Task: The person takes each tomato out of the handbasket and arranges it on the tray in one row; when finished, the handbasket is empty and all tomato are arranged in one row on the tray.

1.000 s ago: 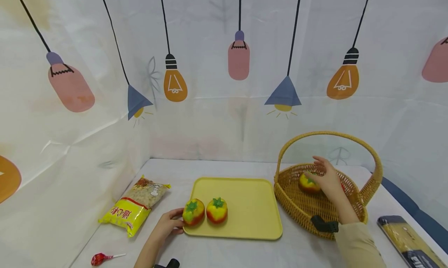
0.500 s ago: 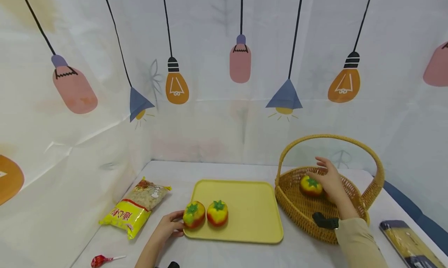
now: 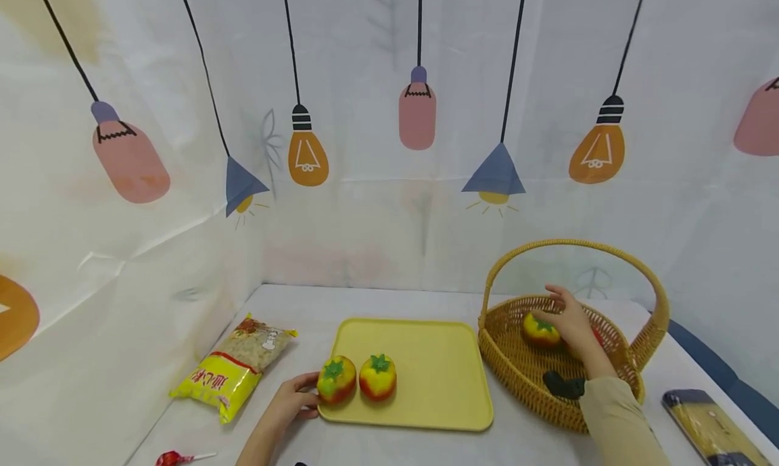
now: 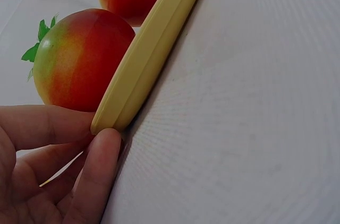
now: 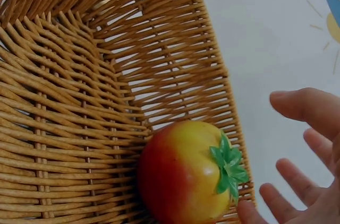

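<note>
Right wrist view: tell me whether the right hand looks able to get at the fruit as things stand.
Likely yes: the right hand is close to the fruit, its fingers apart and holding nothing. No obstacle shows between them and the fruit's green leaves.

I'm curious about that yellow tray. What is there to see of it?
The yellow tray is rectangular, with rounded corners, a raised rim and a smooth, plastic-looking surface. It lies on the white tablecloth, left of the wicker basket. Two green-topped, red-and-yellow fruits sit in its left half; the rest is bare. The left grip pinches its near left corner.
</note>
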Demonstrator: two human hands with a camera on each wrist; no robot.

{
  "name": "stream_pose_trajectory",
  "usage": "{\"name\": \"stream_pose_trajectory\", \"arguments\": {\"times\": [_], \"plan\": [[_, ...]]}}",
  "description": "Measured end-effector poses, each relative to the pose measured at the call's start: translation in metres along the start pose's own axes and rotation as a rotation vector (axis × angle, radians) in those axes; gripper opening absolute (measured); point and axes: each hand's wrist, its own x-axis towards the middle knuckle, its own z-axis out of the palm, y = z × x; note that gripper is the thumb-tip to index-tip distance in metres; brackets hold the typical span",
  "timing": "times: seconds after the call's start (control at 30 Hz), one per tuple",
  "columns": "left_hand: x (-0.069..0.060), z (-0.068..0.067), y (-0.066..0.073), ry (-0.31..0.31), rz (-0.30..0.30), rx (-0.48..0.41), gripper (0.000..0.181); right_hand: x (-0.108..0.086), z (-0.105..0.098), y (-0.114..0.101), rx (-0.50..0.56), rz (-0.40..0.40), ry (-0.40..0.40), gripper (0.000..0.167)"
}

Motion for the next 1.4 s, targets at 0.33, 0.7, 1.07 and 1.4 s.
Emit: {"name": "stream_pose_trajectory", "arguments": {"times": [0.33,0.7,1.07,1.4], "plan": [[0.001,0.000,-0.001,0.000,0.005,-0.002,0.057,0.002,0.002,0.007,-0.012,0.040,-0.076,0.075],[0.000,0.000,-0.004,-0.002,0.018,0.003,0.057,-0.002,0.005,0.010,-0.075,0.044,-0.194,0.079],[0.002,0.000,-0.002,-0.006,0.009,0.008,0.056,-0.002,0.006,0.010,0.000,0.145,-0.305,0.087],[0.001,-0.001,-0.003,-0.014,0.017,-0.002,0.057,0.000,0.008,0.015,0.096,0.190,-0.405,0.098]]}}
